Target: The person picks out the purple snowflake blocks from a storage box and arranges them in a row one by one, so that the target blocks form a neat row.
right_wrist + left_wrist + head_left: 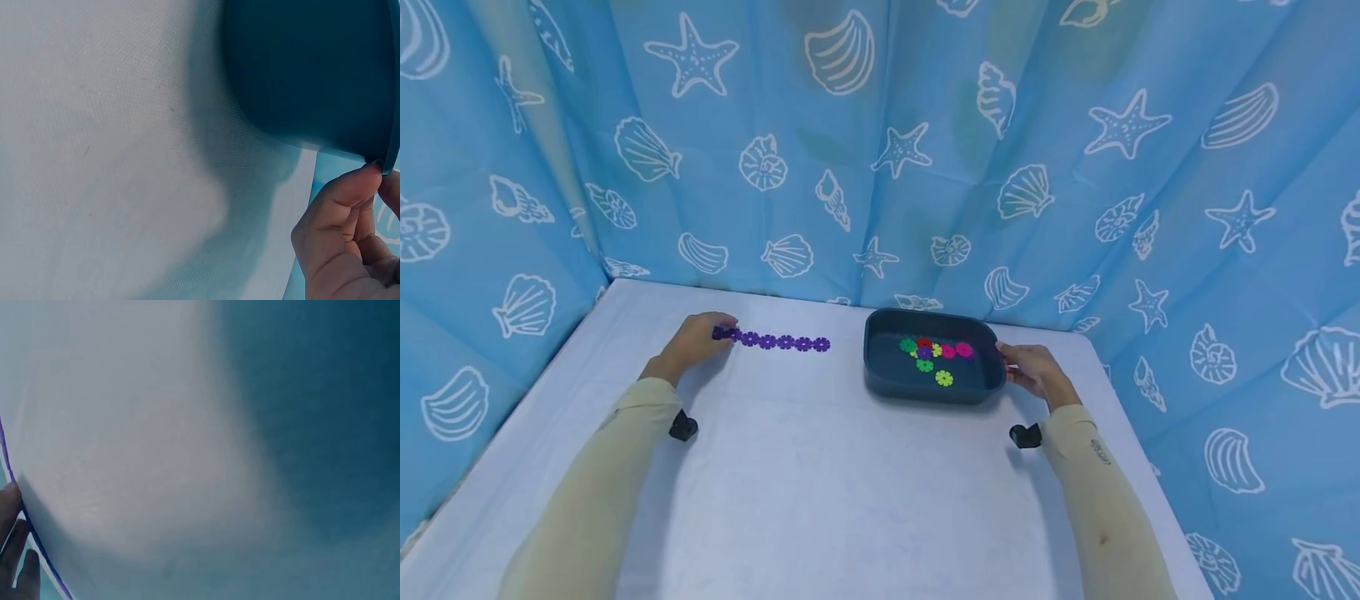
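My left hand [698,335] holds the left end of a straight chain of purple snowflake discs [786,342]. In the left wrist view the chain [39,544] shows edge-on as a thin line, with fingertips [9,499] against it; the thumb is hidden there. At the right, my right hand [1033,367] grips the right rim of a dark blue-grey plastic tray [925,390]. The right wrist view shows the thumb [356,187] pressed at the rim's corner, the fingers curled beyond it. Several loose discs [943,378] in green, yellow, pink, red and purple lie inside the tray.
A white cloth [850,492] covers the table. Behind it and along both sides hangs a blue curtain [865,225] with white shells and starfish. Black camera mounts [683,427] stick out from both wrists.
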Tool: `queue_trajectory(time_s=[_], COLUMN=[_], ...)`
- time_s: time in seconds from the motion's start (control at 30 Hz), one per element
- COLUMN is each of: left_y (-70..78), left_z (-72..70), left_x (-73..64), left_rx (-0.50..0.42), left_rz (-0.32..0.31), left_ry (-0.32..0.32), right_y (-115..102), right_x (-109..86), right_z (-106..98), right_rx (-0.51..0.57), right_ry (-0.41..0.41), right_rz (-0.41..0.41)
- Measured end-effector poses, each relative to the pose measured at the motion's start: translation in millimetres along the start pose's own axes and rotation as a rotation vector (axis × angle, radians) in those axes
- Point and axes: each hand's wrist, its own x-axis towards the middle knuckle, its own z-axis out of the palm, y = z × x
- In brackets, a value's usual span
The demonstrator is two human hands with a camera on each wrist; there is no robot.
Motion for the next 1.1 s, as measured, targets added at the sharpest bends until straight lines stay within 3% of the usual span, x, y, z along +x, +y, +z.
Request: queue_trajectory(time_s=[0.37, 0.57, 0.7, 0.97, 1.1], left_y=[13.1, 28.0, 29.5, 35.5, 40.4], left_z=[5.7, 10.0, 12.2, 16.1, 22.2], left_x=[1.0, 0.2, 1.2, 5.8, 9.2], left_rx=[-0.001, 0.01, 0.04, -0.027, -0.011], left_rz=[-0.008, 0.04, 0.057, 0.072, 0.101], left_ry=[0.008, -0.018, -0.011, -0.036, -0.046], right_y=[-0.9, -0.5, 0.4, -0.5, -0.7], right_x=[-0.4, -0.6, 0.6, -0.6, -1.3], right_z=[-1.9, -0.8, 0.8, 0.8, 1.0], right_rx=[-0.006, -0.006, -0.006, -0.009, -0.002], right_ry=[0.001, 0.001, 0.002, 0.008, 0.01], right_rz=[-0.006, -0.011, -0.007, -0.007, 0.002])
